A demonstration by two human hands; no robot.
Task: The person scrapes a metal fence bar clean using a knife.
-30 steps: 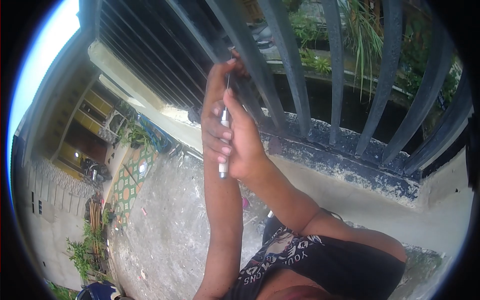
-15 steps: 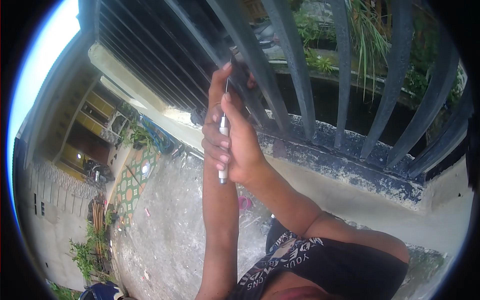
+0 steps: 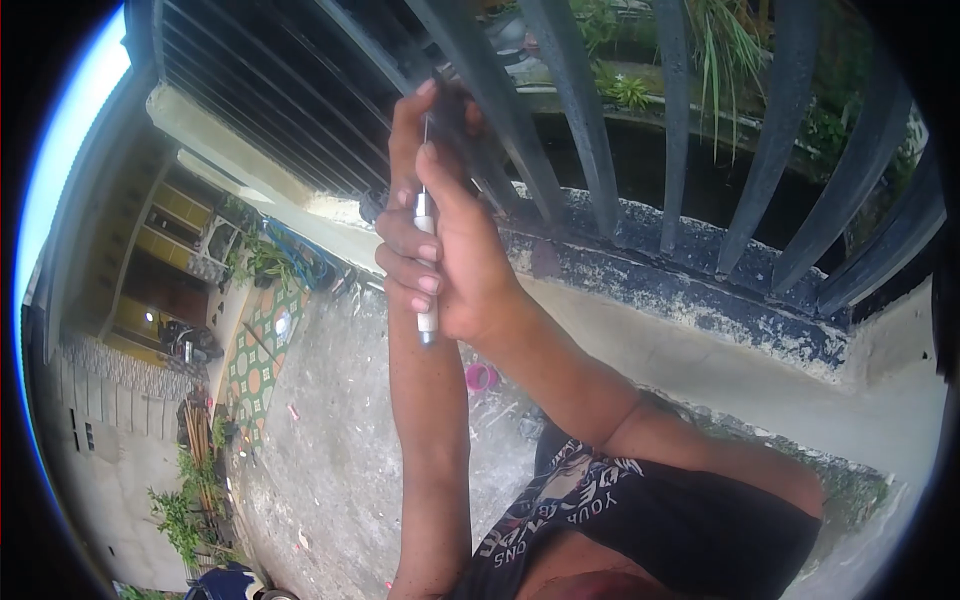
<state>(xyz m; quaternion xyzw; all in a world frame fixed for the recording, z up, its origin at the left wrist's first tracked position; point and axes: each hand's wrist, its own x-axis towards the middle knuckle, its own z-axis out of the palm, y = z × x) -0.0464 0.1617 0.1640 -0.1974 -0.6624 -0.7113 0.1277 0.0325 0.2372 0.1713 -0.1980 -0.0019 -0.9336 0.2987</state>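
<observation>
A tool with a slim white handle and a thin metal shaft [image 3: 427, 225] is gripped in my right hand [image 3: 465, 240]. Its fingers wrap the handle, and the thumb lies along the top near the shaft. What the tip looks like is hard to make out against the dark bars. Just beyond, my left hand [image 3: 405, 135] closes around a dark metal fence bar [image 3: 452, 105], thumb on the near side and fingertips on the other. The shaft passes close to the left thumb and the same bar. Part of the left hand is hidden behind the right.
The dark-barred fence [image 3: 580, 110] stands on a low wall with peeling blue paint [image 3: 680, 290]. Greenery [image 3: 625, 90] and dark water [image 3: 640, 175] lie behind it. Below are a concrete floor [image 3: 330, 450], a pink ring [image 3: 481, 377], a motorbike [image 3: 190, 340] and potted plants [image 3: 180, 510].
The view has shifted slightly, and both hands sit a little higher and farther left in it. The grips on tool and bar look the same.
</observation>
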